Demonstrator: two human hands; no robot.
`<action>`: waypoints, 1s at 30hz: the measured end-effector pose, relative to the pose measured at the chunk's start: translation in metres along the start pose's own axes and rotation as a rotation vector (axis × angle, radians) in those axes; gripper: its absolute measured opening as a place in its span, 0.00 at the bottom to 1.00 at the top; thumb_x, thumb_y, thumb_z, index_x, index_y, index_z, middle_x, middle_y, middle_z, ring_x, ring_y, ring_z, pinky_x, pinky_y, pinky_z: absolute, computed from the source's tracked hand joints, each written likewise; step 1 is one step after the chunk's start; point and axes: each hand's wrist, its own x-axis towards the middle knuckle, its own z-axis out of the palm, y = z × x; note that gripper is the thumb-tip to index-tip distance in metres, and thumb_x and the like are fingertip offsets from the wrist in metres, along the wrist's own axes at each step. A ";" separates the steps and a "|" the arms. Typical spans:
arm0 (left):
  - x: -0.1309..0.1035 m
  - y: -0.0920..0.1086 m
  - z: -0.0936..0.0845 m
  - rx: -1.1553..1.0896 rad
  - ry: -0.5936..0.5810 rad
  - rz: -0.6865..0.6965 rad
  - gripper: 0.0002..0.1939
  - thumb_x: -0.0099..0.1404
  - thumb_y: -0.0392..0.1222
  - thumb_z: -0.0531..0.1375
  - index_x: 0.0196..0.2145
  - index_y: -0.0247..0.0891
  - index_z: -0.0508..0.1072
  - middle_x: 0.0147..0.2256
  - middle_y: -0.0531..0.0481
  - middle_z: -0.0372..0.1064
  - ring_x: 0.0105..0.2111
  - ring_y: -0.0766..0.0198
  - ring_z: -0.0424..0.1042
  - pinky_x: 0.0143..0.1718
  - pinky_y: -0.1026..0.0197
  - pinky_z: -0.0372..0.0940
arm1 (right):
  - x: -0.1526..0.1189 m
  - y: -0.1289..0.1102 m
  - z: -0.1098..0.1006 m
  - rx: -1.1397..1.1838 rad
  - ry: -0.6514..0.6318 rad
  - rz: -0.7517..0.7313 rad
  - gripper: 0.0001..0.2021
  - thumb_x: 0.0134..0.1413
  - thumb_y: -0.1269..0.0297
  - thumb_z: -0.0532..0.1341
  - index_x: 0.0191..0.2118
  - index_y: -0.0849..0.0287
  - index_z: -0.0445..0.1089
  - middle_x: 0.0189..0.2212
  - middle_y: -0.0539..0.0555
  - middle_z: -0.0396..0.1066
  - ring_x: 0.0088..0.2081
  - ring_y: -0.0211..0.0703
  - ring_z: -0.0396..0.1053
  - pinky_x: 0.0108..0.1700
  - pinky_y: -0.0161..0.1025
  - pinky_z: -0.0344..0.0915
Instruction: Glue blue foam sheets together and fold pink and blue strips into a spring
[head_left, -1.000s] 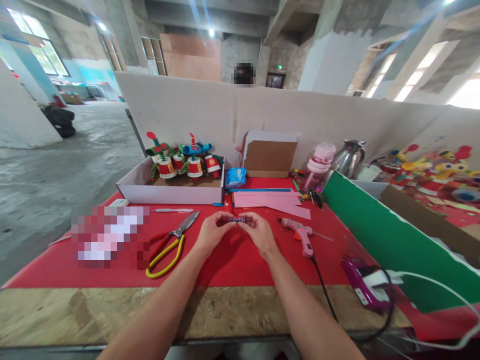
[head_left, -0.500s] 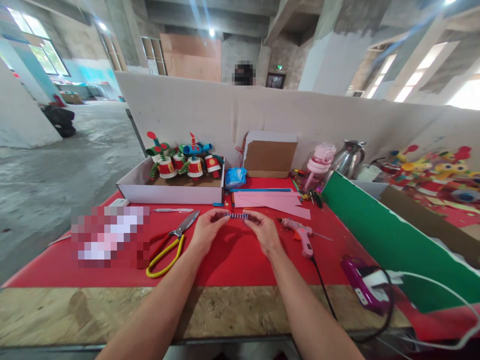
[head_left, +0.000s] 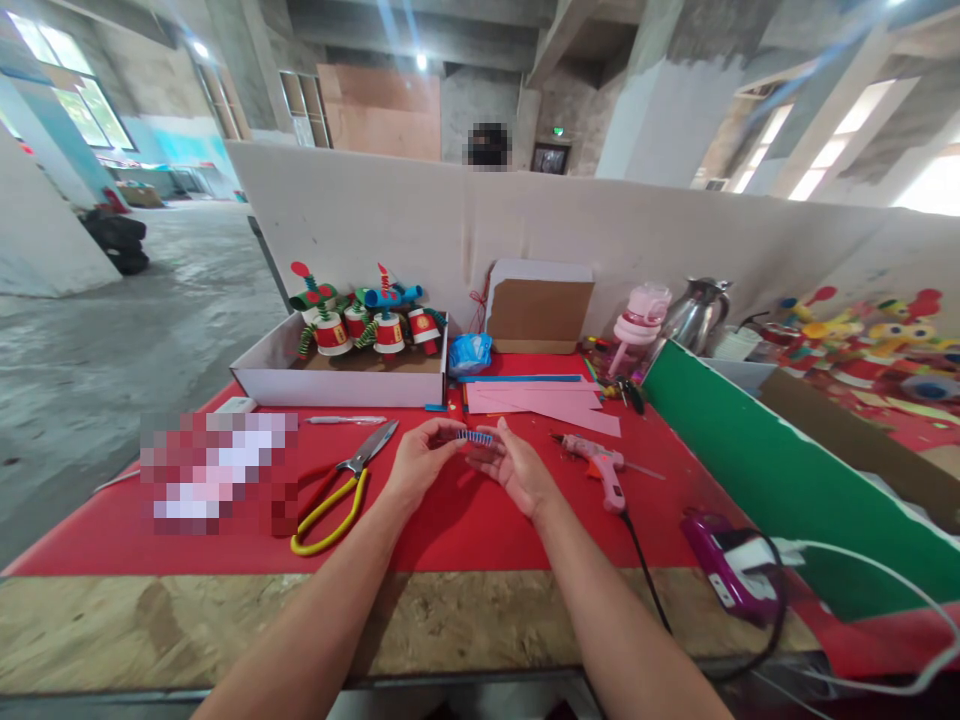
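Observation:
A small blue-and-white folded paper spring (head_left: 475, 437) is held out over the red table cover (head_left: 465, 535). My left hand (head_left: 420, 462) pinches its left end between thumb and fingers. At the spring's other end, my right hand (head_left: 517, 468) is open, its thumb raised and its fingers spread below and beside the spring. Whether a right fingertip still touches the spring I cannot tell. Yellow-and-red-handled scissors (head_left: 349, 490) lie left of my left hand. To the right of my right hand rests a pink glue gun (head_left: 602, 468) with a black cord.
Behind my hands lie pink paper strips (head_left: 536, 397) and a blue packet (head_left: 470, 355). A white box (head_left: 337, 388) holds several paper-cup figures. A green panel (head_left: 795, 480) and a purple power strip (head_left: 731, 570) with cables bound the right side. A pen (head_left: 345, 420) lies near the scissors.
My right hand has released the spring's right end and opened its fingers. The spring has become shorter, while my left hand keeps its pinch.

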 end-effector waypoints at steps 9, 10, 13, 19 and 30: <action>-0.001 -0.003 0.001 0.075 -0.038 0.020 0.13 0.48 0.42 0.64 0.33 0.37 0.76 0.30 0.49 0.74 0.32 0.61 0.71 0.38 0.59 0.64 | 0.000 0.002 -0.004 -0.081 -0.004 -0.036 0.19 0.29 0.56 0.74 0.30 0.60 0.73 0.26 0.50 0.75 0.28 0.37 0.73 0.40 0.38 0.69; 0.000 -0.003 0.000 0.067 -0.023 0.012 0.13 0.47 0.42 0.65 0.33 0.37 0.76 0.30 0.50 0.74 0.32 0.61 0.70 0.38 0.59 0.64 | 0.001 0.001 -0.004 -0.084 0.014 -0.052 0.19 0.29 0.57 0.74 0.30 0.60 0.74 0.26 0.50 0.74 0.29 0.36 0.72 0.40 0.37 0.69; 0.002 -0.003 -0.003 0.030 0.008 -0.004 0.13 0.47 0.42 0.65 0.32 0.38 0.76 0.29 0.51 0.73 0.32 0.61 0.70 0.39 0.59 0.63 | 0.001 -0.001 -0.006 -0.118 0.061 -0.082 0.19 0.28 0.57 0.74 0.30 0.58 0.74 0.25 0.48 0.73 0.29 0.36 0.72 0.38 0.35 0.68; 0.003 -0.001 -0.004 -0.153 0.045 -0.056 0.18 0.46 0.46 0.67 0.36 0.36 0.74 0.34 0.48 0.73 0.33 0.63 0.70 0.37 0.60 0.64 | 0.002 0.001 -0.007 -0.300 0.109 -0.137 0.16 0.33 0.57 0.71 0.33 0.57 0.74 0.26 0.49 0.74 0.30 0.39 0.73 0.33 0.34 0.65; 0.002 -0.005 -0.002 0.035 -0.018 -0.029 0.14 0.48 0.43 0.65 0.33 0.36 0.76 0.29 0.50 0.73 0.31 0.61 0.70 0.37 0.59 0.63 | 0.003 0.002 -0.005 -0.365 0.000 -0.281 0.12 0.37 0.62 0.68 0.34 0.55 0.74 0.31 0.49 0.75 0.34 0.40 0.72 0.43 0.40 0.67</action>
